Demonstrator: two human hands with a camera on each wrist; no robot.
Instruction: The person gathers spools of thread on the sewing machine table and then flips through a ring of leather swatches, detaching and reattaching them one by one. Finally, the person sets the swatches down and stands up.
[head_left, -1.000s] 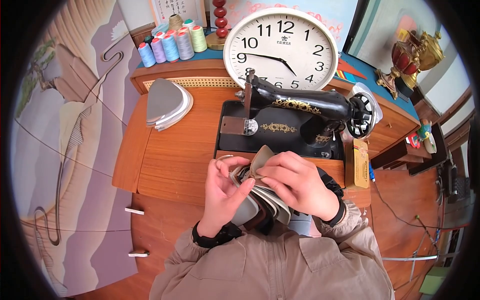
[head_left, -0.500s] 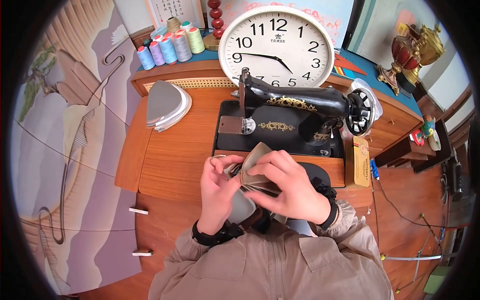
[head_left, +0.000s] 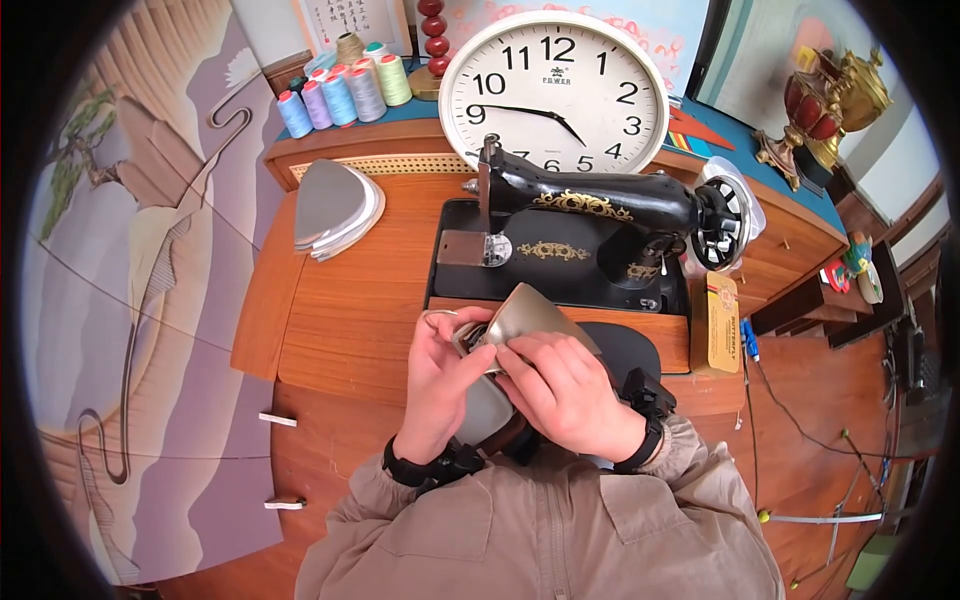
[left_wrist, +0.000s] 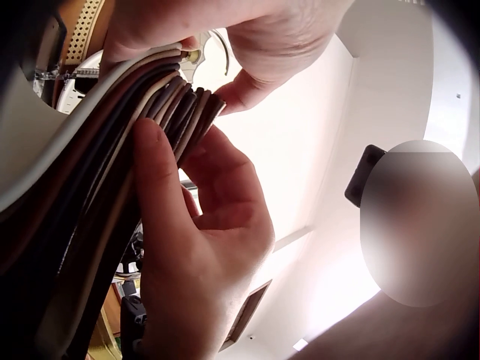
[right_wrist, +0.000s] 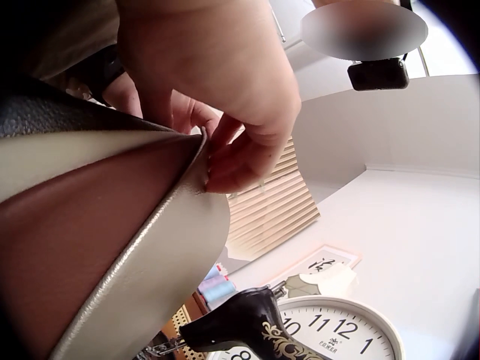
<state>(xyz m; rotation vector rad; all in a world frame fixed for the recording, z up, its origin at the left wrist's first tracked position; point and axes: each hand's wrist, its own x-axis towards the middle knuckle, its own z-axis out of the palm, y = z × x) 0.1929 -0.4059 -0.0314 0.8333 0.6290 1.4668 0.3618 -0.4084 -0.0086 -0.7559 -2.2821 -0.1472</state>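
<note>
In front of the sewing machine, both hands are on a thick bundle of leather swatches. They are brown, black, grey and beige, stacked tight at one end and fanned out at the other. My left hand grips the stacked end, thumb on the near side. A shiny grey-beige swatch stands raised on top, and my right hand pinches its edge near the bound end. In the right wrist view, a brown swatch shows behind the raised one. Grey swatches hang below the hands.
A pile of grey and white rounded pieces lies on the wooden table. Behind stand thread spools and a large clock. A yellow box sits at the right. A dark rounded seat-like shape shows beside the right hand.
The right hand has lifted the grey-beige swatch and spread it to the right, its fingers going from spread to pinching at the bundle's edge. The left hand has kept its grip, nearly unmoved.
</note>
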